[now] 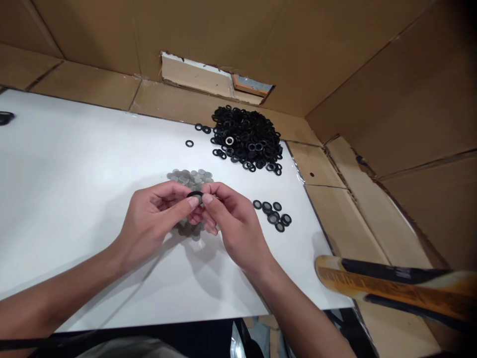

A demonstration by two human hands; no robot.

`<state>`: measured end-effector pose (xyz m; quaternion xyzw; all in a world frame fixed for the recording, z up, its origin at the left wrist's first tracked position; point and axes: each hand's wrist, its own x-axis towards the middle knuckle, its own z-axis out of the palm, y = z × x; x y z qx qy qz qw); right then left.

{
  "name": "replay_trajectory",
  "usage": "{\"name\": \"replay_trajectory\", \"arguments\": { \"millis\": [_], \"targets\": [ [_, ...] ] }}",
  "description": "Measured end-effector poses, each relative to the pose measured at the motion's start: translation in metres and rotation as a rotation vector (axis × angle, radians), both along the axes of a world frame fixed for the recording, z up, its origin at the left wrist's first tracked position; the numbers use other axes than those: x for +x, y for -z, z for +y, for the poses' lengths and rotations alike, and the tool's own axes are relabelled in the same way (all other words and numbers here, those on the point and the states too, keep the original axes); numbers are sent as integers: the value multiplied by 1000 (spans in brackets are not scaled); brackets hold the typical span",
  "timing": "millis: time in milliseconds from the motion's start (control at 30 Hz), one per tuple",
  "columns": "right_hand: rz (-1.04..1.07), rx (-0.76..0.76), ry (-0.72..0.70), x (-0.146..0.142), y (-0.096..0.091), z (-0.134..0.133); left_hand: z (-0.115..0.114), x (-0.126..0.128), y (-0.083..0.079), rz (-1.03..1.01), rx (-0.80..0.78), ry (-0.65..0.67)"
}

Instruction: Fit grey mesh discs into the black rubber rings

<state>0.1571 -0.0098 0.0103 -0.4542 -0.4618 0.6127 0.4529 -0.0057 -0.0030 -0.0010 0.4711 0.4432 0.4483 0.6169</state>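
Observation:
Between both hands, above the white table, is a black rubber ring [195,194] with a grey mesh disc [200,199] at its opening. My left hand [154,209] pinches the ring's left side, thumb on top. From the other side, my right hand [233,219] grips it with thumb and forefinger. Under the hands lies a pile of small grey discs [190,176], partly hidden by the fingers. Several black rings with grey discs in them [273,217] lie to the right of my right hand.
A large heap of black rings [248,134] stands at the table's far edge, with a few loose rings [189,143] beside it. Cardboard walls [208,30] surround the white table [74,209]. An orange and black cylindrical object [380,278] juts in at the right.

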Motion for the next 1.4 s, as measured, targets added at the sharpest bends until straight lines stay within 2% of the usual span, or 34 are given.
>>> {"name": "replay_trajectory", "arguments": {
  "millis": [133,367,500,633,733,900,1000,1233,1400],
  "targets": [
    [31,55,46,-5,1,-4,-1,2,0,-50,-14,-33],
    [-149,213,112,-5,4,-5,0,2,4,-6,21,-129],
    [-191,201,155,-4,7,-3,3,3,4,5,40,-129],
    [-290,251,242,0,5,-1,3,2,5,47,3,-67],
    [-320,277,233,4,4,0,2,1,6,66,-10,-60],
    [-314,280,217,6,6,1,4,-1,5,87,30,-124],
    [-305,252,249,4,8,1,4,0,5,58,22,-94],
    [-232,173,217,3,5,4,2,2,7,1,11,-28],
    [-210,40,106,10,-3,7,4,-3,6,37,29,30]
  ]
}}
